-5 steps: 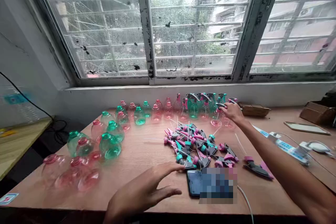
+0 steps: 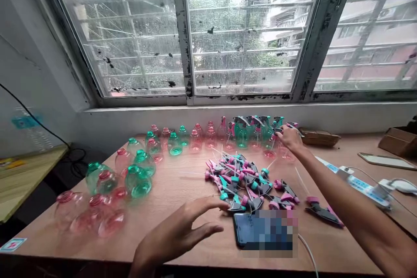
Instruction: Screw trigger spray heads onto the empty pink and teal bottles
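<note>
Plastic, pink and teal | right hand [image 2: 289, 138] at the table's [image 2: 182, 173] back row, fingers on a spray bottle's [image 2: 269, 147] trigger head, grip unreadable | left hand [image 2: 182, 230] released, fingers spread, hovering beside the sprayer pile [image 2: 243, 180] | bottle probably light, thin-walled, easily tipped: best held at the neck
</note>
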`<state>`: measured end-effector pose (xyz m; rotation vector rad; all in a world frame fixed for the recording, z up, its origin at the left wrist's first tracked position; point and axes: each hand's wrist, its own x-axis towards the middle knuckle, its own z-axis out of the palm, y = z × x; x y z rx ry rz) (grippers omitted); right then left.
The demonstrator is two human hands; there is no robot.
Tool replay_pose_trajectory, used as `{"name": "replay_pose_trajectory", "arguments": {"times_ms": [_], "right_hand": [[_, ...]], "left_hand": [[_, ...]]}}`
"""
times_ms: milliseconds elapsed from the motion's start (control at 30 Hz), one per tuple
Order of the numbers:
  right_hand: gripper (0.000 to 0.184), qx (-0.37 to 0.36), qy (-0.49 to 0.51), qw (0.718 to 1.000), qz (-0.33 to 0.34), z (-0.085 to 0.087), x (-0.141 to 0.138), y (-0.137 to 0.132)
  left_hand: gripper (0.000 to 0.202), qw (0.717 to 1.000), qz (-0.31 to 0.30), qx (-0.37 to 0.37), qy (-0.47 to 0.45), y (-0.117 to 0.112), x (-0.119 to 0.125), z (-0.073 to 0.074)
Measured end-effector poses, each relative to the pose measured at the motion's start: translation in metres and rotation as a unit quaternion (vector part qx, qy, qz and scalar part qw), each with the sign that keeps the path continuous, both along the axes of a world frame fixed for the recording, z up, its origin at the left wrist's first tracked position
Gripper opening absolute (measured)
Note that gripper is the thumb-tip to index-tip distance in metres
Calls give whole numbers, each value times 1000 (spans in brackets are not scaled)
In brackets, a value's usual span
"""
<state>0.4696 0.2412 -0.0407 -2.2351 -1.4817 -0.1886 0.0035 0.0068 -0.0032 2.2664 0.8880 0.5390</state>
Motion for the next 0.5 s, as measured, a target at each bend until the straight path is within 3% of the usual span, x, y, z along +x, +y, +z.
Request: {"name": "replay_pose_trajectory", "arguments": {"times_ms": [67,133,233,333,400,500], "right_hand": [[38,13,-3,1000,2,3,-6,-4],[54,27,-9,999,17,6,-13,-16],[87,55,-19,997,59,3,-23,-50],[92,84,-15,991,98,-13,-33,-102],[96,96,-7,989,112,-27,-39,-139],[89,86,-2,987,140,-43,-46,-189]], "left_hand": [[35,999,25,42,-11,6,-7,-2],[33,987,116,106,-21,12,-23,-2],[43,918,338,195,-71,23,-65,0],[49,836,487,229,-102,37,-111,-3],[57,800,538,252,-81,48,-131,-10],[53,793,536,282,-60,58,-143,-20]]}}
